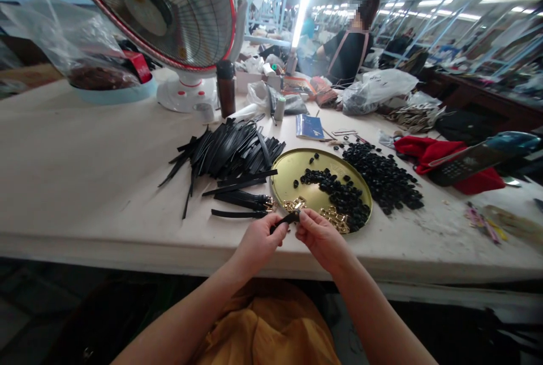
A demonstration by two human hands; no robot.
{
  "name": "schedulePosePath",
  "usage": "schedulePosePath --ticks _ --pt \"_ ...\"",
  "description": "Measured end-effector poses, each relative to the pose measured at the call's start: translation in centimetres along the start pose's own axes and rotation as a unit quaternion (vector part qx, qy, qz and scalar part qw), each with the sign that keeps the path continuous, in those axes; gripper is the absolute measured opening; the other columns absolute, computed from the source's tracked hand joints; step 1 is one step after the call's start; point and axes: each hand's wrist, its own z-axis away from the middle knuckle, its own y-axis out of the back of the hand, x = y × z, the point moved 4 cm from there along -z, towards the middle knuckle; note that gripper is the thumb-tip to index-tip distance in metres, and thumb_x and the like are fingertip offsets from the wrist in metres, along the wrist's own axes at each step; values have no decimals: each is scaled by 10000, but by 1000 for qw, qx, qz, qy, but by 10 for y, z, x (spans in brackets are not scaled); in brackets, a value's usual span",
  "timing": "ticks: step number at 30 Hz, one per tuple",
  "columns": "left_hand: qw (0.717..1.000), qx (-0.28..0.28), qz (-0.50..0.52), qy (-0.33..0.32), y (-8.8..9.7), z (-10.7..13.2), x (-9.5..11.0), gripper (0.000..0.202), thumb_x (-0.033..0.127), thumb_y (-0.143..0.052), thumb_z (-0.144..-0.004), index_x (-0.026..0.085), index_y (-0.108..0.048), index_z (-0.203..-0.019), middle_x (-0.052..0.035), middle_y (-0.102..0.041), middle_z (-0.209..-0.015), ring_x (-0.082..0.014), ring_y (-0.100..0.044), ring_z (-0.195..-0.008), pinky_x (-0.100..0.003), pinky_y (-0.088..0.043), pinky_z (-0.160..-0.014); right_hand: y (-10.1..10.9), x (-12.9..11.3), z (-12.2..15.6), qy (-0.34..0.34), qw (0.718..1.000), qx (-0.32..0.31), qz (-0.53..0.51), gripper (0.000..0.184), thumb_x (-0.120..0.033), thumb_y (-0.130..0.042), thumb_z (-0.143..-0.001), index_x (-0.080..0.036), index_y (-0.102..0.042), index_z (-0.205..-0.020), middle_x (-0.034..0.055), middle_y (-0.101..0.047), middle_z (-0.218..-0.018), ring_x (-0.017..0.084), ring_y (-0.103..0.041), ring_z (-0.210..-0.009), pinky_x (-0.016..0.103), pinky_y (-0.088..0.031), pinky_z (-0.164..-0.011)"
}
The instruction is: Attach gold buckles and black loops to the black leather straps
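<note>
On the pale wooden counter (85, 184), near the round gold metal tray (292, 170), the left hand (258, 243) pinches a thin black leather strap (285, 220) (long axis running left-right); right hand (320, 237) fingers close on its right end

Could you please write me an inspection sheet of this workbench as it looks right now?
Surface: pale worktable, scuffed, with small scraps near the right edge.
Job's things: short black strap pinched between left hand and right hand; gold round tray holding black loops and gold buckles; pile of black straps; three finished straps beside the tray.
Clutter: loose heap of black loops on the table, blue booklet, red cloth, calculator, plastic bags.
Grip: both hands closed on the strap.
Cables: nothing seen.
Surroundings: round heater, dark flask, a seated person farther along, strip lights overhead.
</note>
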Motion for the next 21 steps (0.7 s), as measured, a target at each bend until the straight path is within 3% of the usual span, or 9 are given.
schedulePosePath --ticks 5,11,17,21 --pt "1000 -11 -25 -1 0 3 -2 260 372 -427 -805 160 -550 -720 47 -471 -539 -86 -419 -500 -197 -303 -500 2 6 8 4 1000 -5 8 225 -372 -722 -629 -208 -604 -727 -50 -499 -562 71 -401 -515 214 -330 -518" --pt "998 13 -66 -6 2 9 -2 257 353 -437 -796 156 -594 -747 37 -487 -545 -93 -423 -515 -198 -287 -488 3 8 10 26 998 8 51 214 -391 -700 -654 -212 -613 -733 -39 -549 -640 82 -476 -586 223 -384 -580" --pt "997 44 -68 -11 1 11 -6 249 339 -421 -811 163 -570 -713 39 -488 -560 -95 -439 -539 -198 -303 -519 1 17 9 -6 999 26 -47 213 -317 -758 -593 -203 -592 -661 -41 -582 -664 73 -526 -620 206 -435 -608" --pt "996 28 -78 -13 0 11 -9 241 332 -413 -818 169 -571 -733 39 -488 -567 -98 -446 -547 -199 -303 -526 3 23 8 -40 995 16 -89 207 -284 -766 -589 -199 -590 -659 -42 -590 -651 64 -532 -626 189 -447 -624"
